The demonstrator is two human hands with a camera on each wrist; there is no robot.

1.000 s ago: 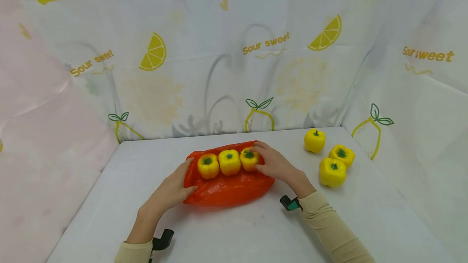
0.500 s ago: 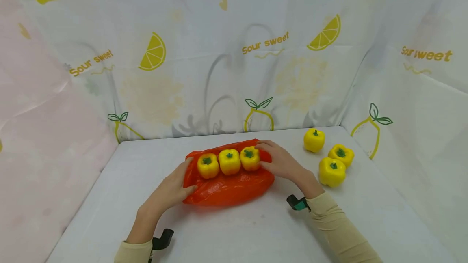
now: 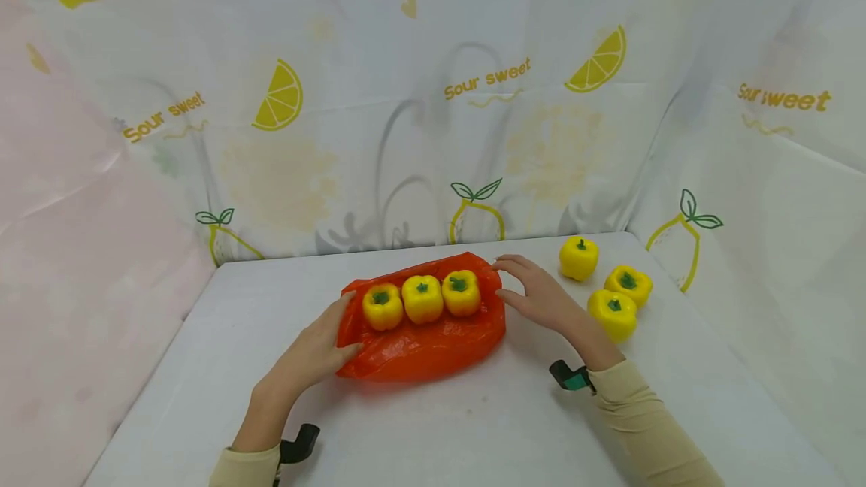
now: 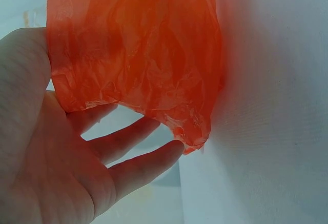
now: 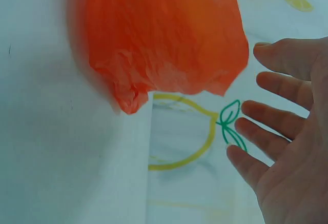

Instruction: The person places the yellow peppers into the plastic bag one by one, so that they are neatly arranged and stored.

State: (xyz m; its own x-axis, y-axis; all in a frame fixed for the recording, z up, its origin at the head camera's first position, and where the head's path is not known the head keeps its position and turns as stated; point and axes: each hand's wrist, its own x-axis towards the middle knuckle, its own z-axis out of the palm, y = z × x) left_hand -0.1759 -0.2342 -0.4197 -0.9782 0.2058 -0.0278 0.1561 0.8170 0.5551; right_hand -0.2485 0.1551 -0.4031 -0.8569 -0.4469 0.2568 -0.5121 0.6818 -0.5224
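A red plastic bag (image 3: 433,355) lies in the middle of the table, with three yellow bell peppers in a row in its opening: a left one (image 3: 383,308), a middle one (image 3: 422,299) and a right one (image 3: 461,293). My left hand (image 3: 314,352) holds the bag's left end, thumb at the front of the rim and fingers toward the back. In the left wrist view the bag's edge hides the thumb tip. My right hand (image 3: 541,295) is spread beside the bag's right end, holding nothing; the right wrist view shows a gap between its fingers and the red plastic.
Three more yellow bell peppers stand on the right of the white table (image 3: 467,434): one at the back (image 3: 578,258), one (image 3: 629,285) at the far right and one (image 3: 612,314) nearest my right forearm. A lemon-print curtain (image 3: 372,134) walls off the table's back and sides.
My right hand has let go of the right bell pepper and drawn away to the right, off the bag's end. The left hand has stayed at the bag's left end.
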